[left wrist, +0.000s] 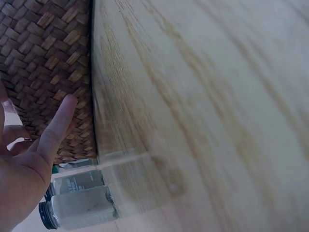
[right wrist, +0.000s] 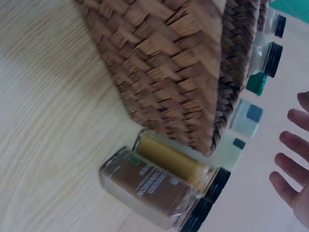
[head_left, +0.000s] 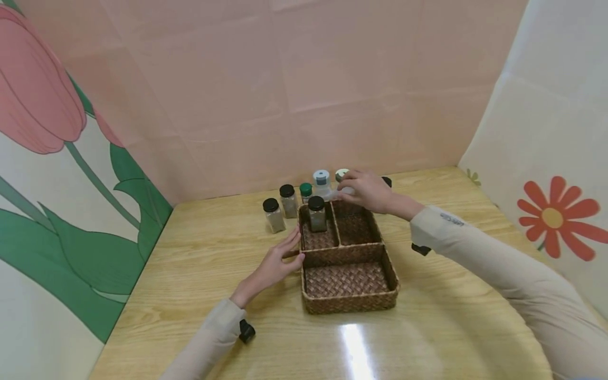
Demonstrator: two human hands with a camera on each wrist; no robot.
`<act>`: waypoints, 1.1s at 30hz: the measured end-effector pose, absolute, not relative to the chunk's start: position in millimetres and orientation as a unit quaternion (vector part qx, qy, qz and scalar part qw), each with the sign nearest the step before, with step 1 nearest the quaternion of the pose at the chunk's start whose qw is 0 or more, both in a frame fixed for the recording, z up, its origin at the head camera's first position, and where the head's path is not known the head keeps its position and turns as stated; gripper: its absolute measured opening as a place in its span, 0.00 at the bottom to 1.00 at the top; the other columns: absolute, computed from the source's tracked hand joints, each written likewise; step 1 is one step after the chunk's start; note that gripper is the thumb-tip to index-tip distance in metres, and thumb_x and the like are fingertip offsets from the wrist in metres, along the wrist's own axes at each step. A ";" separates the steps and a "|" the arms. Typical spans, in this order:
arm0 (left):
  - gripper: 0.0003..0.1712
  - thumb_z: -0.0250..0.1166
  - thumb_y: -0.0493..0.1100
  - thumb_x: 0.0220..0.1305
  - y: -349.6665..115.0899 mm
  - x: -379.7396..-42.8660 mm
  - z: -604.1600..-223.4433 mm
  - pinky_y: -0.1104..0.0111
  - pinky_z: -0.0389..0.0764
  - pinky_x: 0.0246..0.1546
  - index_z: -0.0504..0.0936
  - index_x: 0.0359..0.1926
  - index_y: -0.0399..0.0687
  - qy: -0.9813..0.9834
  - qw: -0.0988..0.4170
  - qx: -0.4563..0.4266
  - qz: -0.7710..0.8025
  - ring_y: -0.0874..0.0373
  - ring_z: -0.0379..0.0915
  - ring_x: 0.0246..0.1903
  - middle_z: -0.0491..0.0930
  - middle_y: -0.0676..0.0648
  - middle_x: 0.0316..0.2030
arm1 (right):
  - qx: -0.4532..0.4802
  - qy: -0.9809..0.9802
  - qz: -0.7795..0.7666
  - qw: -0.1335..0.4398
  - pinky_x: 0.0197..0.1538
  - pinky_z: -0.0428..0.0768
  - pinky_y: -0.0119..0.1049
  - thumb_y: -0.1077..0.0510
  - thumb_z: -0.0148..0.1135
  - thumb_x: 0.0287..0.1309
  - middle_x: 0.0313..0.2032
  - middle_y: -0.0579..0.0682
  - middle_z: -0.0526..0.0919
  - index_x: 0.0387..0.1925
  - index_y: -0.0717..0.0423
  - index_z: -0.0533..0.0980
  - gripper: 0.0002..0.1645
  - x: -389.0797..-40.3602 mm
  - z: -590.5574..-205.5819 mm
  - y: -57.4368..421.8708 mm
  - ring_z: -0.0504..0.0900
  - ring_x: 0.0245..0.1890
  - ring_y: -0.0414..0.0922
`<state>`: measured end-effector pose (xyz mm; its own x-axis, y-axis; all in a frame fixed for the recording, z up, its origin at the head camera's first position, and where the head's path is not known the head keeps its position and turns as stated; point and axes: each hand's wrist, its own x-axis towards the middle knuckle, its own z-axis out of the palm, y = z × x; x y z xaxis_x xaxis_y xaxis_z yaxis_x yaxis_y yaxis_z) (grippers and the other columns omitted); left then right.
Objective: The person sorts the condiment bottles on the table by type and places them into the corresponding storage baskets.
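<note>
A brown woven basket (head_left: 350, 303) with three compartments sits on the table. In its back-left compartment stands a black-capped glass spice jar (head_left: 317, 217). My left hand (head_left: 277, 261) rests along the basket's left side, thumb and fingers spread; in the left wrist view its fingers (left wrist: 58, 126) lie against the weave. Behind the back-right compartment, my right hand (head_left: 368, 191) hovers close to a pale-lidded bottle (head_left: 342, 173). The right wrist view shows its fingers (right wrist: 293, 141) spread apart with nothing held.
Two black-capped jars (head_left: 274, 216) (head_left: 287, 201) stand behind the basket's left corner, near a green-capped jar (head_left: 306, 190) and a white-capped bottle (head_left: 321, 179). On the right side are a brown-filled jar (right wrist: 147, 188) and a yellow-filled jar (right wrist: 171, 162). A pink sheet (head_left: 285, 105) hangs behind the table.
</note>
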<state>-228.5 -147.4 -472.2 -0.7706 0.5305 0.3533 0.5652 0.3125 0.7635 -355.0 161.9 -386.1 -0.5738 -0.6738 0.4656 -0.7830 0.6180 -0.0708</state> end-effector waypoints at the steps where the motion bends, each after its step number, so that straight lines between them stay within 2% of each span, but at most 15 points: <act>1: 0.34 0.61 0.34 0.70 -147.9 -228.8 -472.2 0.55 0.78 0.53 0.59 0.70 0.26 -0.810 0.018 -0.338 -0.478 0.41 0.55 0.70 0.49 0.34 0.74 | 0.409 -0.877 0.137 0.210 0.52 0.75 0.54 0.49 0.67 0.64 0.46 0.55 0.82 0.42 0.56 0.85 0.14 -355.6 -386.9 163.4 0.77 0.47 0.53; 5: 0.34 0.60 0.38 0.72 -149.5 -228.6 -471.3 0.58 0.77 0.54 0.58 0.71 0.27 -0.819 0.011 -0.333 -0.467 0.43 0.54 0.70 0.49 0.35 0.75 | 0.384 -0.874 0.150 0.256 0.47 0.76 0.53 0.50 0.68 0.62 0.42 0.55 0.82 0.39 0.56 0.85 0.14 -359.0 -389.0 169.3 0.77 0.44 0.55; 9: 0.35 0.60 0.43 0.73 -150.4 -229.0 -470.5 0.60 0.75 0.57 0.58 0.72 0.30 -0.839 0.009 -0.321 -0.440 0.46 0.53 0.71 0.49 0.39 0.76 | 0.363 -0.875 0.168 0.271 0.48 0.77 0.54 0.51 0.70 0.61 0.43 0.56 0.82 0.38 0.58 0.84 0.13 -362.9 -388.5 175.9 0.76 0.45 0.56; 21: 0.35 0.60 0.45 0.73 -150.6 -229.5 -470.6 0.60 0.73 0.59 0.58 0.73 0.37 -0.847 0.011 -0.314 -0.429 0.48 0.53 0.71 0.50 0.40 0.76 | 0.304 -0.907 0.155 0.246 0.52 0.74 0.57 0.52 0.70 0.61 0.46 0.59 0.81 0.44 0.61 0.83 0.17 -368.0 -392.8 199.6 0.76 0.48 0.59; 25: 0.35 0.60 0.45 0.73 -150.5 -229.5 -470.7 0.59 0.72 0.60 0.59 0.73 0.36 -0.846 0.014 -0.316 -0.429 0.48 0.52 0.71 0.50 0.39 0.75 | 0.291 -0.918 0.150 0.226 0.55 0.73 0.59 0.51 0.69 0.62 0.51 0.62 0.79 0.50 0.62 0.81 0.21 -369.3 -395.5 206.2 0.74 0.53 0.61; 33: 0.35 0.60 0.41 0.73 -150.0 -229.6 -472.2 0.62 0.77 0.55 0.57 0.73 0.34 -0.828 -0.005 -0.319 -0.461 0.49 0.56 0.70 0.48 0.39 0.76 | 0.269 -0.932 0.142 0.195 0.58 0.70 0.61 0.51 0.69 0.62 0.59 0.67 0.73 0.59 0.67 0.75 0.31 -372.0 -401.9 219.4 0.70 0.59 0.65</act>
<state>-229.6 -150.0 -472.2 -0.7967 0.5328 0.2854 0.5233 0.3717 0.7669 -372.0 219.4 -401.9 -0.7787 -0.4472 0.4400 -0.5578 0.8145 -0.1594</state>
